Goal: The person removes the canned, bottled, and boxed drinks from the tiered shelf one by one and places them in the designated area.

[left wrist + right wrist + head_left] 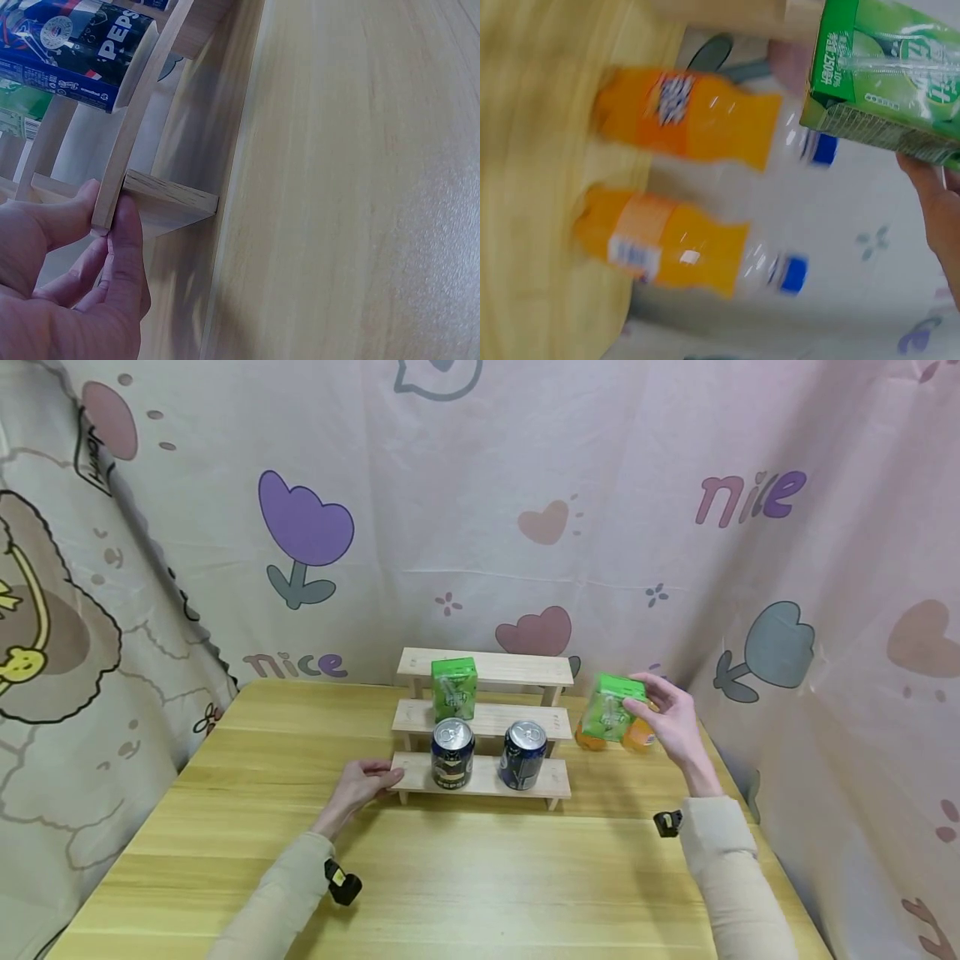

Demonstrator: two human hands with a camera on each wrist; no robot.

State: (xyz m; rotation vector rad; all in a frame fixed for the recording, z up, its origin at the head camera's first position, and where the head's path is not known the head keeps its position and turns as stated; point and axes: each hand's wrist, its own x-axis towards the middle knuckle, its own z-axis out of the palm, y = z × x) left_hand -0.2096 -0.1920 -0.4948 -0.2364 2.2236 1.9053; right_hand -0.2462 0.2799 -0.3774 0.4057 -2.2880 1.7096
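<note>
My left hand (362,782) pinches the left end of the bottom step of a three-tier wooden shelf (487,667), thumb on top and fingers beneath. In the right hand (670,720) is a green juice box (611,714), held in the air right of the shelf. A second green juice box (453,689) stands upright on the middle step, toward its left. Two dark blue Pepsi cans, the left can (452,756) and the right can (522,756), stand on the bottom step. The left can's printed side (75,49) shows in the left wrist view.
Behind the held box, two bottles of orange drink with blue caps, one bottle (697,112) and another bottle (682,244), stand on the table. The wooden table (480,877) reaches back to a patterned curtain (450,510), which also hangs along both sides.
</note>
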